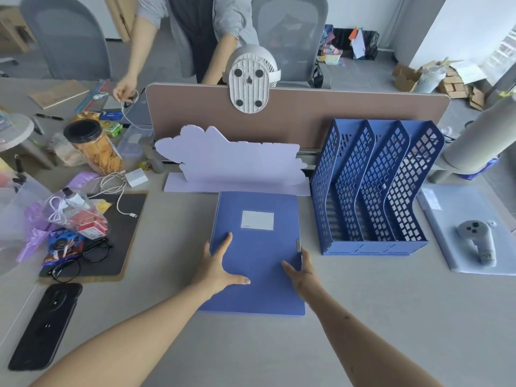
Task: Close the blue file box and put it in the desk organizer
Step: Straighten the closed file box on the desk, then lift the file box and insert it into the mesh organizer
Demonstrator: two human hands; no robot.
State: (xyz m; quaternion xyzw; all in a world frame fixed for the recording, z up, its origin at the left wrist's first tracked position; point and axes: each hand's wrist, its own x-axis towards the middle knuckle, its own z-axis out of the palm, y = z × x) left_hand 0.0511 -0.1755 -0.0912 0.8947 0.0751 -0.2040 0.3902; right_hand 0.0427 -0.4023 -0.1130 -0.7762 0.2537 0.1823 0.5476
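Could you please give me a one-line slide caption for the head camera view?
Both hands, left and right, rest on the closed blue file box beside the empty blue desk organizer.

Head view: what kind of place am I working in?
Most likely a shared office: a desk with a partition screen, mesh office chairs behind it, and a blue desk organizer for files.

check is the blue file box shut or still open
Shut: the blue file box lies flat on the desk, lid down flush, clasp at its right edge by the right hand.
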